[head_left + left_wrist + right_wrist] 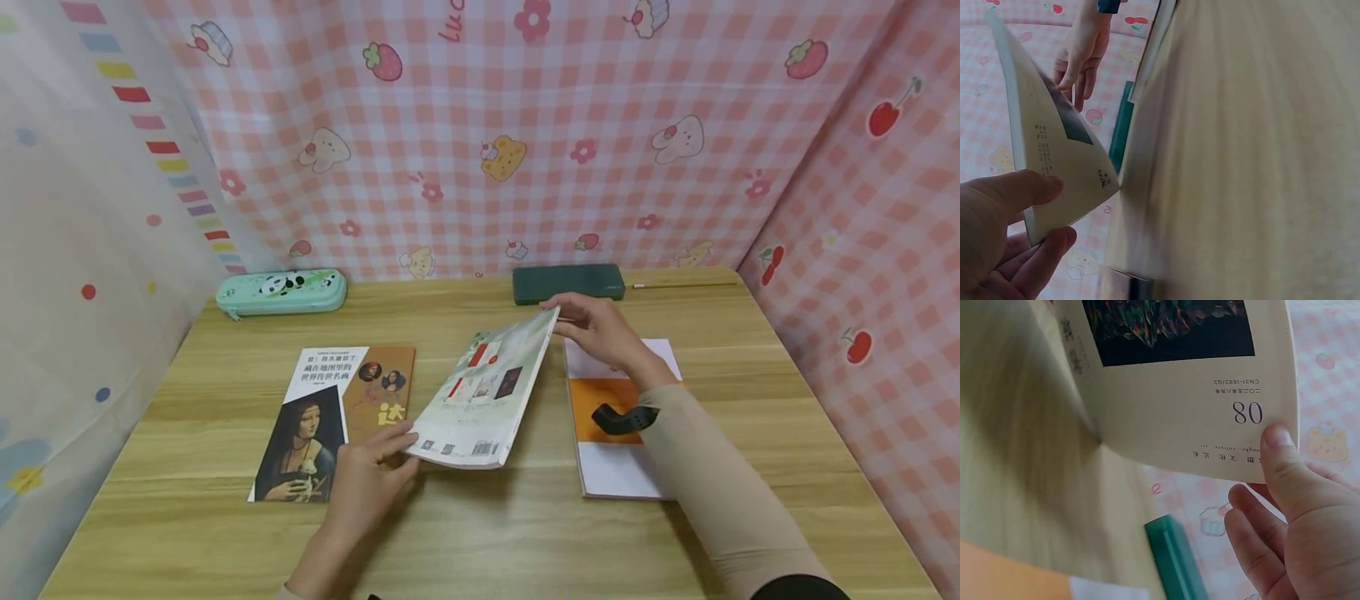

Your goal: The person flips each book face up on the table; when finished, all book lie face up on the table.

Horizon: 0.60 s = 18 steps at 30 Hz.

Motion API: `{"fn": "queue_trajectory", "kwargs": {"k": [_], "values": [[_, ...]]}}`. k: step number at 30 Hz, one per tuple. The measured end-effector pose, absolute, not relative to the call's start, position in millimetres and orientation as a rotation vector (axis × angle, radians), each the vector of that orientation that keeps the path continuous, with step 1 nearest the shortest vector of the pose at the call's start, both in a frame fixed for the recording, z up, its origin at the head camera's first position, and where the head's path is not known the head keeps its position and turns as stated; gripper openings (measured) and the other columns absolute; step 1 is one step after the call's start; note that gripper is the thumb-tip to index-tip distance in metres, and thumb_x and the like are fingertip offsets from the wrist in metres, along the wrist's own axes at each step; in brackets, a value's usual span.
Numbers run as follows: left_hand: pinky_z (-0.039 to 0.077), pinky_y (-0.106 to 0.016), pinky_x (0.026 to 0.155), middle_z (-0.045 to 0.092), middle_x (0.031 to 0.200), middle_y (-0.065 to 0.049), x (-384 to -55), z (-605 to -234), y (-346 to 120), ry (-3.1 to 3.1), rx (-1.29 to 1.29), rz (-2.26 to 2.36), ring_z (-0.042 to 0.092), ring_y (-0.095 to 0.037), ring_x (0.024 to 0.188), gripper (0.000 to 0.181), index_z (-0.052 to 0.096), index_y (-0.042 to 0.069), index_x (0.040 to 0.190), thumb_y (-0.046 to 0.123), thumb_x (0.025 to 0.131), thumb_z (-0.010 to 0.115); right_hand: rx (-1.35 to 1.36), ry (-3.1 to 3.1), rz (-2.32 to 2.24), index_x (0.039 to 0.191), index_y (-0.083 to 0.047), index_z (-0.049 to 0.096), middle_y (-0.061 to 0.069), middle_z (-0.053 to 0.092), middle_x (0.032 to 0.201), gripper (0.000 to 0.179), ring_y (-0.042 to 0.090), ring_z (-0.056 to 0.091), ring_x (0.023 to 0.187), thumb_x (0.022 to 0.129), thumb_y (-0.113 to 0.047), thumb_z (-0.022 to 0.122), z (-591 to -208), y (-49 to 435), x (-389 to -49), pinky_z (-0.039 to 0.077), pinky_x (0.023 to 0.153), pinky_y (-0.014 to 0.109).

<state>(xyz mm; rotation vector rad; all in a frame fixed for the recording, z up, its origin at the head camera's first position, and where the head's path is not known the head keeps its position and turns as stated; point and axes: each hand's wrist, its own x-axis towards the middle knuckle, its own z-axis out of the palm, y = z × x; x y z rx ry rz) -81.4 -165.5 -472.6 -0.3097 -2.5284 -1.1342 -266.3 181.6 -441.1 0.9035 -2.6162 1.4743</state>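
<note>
Both hands hold a thin magazine [480,392] tilted above the middle of the table. Its back, with small pictures and a barcode, faces up in the head view; the underside with "08" and a dark picture shows in the right wrist view. My left hand [371,479] pinches the near left corner, thumb on one face and fingers on the other. At the far right corner, my right hand [600,333] pinches the edge between thumb and fingers. Left of the magazine lies a book with a portrait [303,450]; right of it, partly under my right forearm, a white and orange book [600,471].
A mint panda pencil case [281,292] stands at the back left of the wooden table [480,550]. Towards the back centre is a dark green case [568,283], with a thin pencil [684,284] to its right. Checked curtains [465,108] hang behind the table.
</note>
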Motion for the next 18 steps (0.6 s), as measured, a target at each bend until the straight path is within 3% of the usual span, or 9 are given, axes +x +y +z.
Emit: {"fn": "queue_trajectory", "kwargs": {"k": [3, 10, 18], "values": [[0.062, -0.039, 0.079, 0.076, 0.107, -0.013, -81.3, -468.4, -165.4, -2.482, -0.321, -1.108, 0.074, -0.029, 0.096, 0.031, 0.08, -0.001, 0.095, -0.011, 0.066, 0.086, 0.917, -2.573, 1.467, 0.127, -0.008, 0.067, 0.016, 0.069, 0.126, 0.032, 0.029, 0.067, 0.116, 0.095, -0.004, 0.068, -434.1, 179.3, -267.7, 0.058, 0.091, 0.042], [0.058, -0.02, 0.076, 0.075, 0.108, -0.017, -79.9, -461.5, -161.5, -2.44, -0.309, -1.208, 0.075, -0.03, 0.095, 0.029, 0.078, -0.004, 0.099, -0.011, 0.072, 0.085, 0.915, -2.516, 1.438, 0.12, 0.002, 0.068, 0.021, 0.072, 0.116, 0.028, 0.036, 0.071, 0.106, 0.093, 0.006, 0.067, -417.8, 177.8, -268.8, 0.059, 0.088, 0.046], [0.056, -0.018, 0.078, 0.074, 0.108, -0.02, -78.4, -456.3, -159.4, -2.377, -0.374, -1.216, 0.074, -0.031, 0.095, 0.031, 0.077, -0.005, 0.102, -0.012, 0.073, 0.084, 0.867, -2.507, 1.435, 0.113, -0.004, 0.072, 0.011, 0.076, 0.104, 0.02, 0.024, 0.074, 0.096, 0.092, -0.004, 0.072, -394.8, 177.2, -267.8, 0.059, 0.082, 0.028]]}}
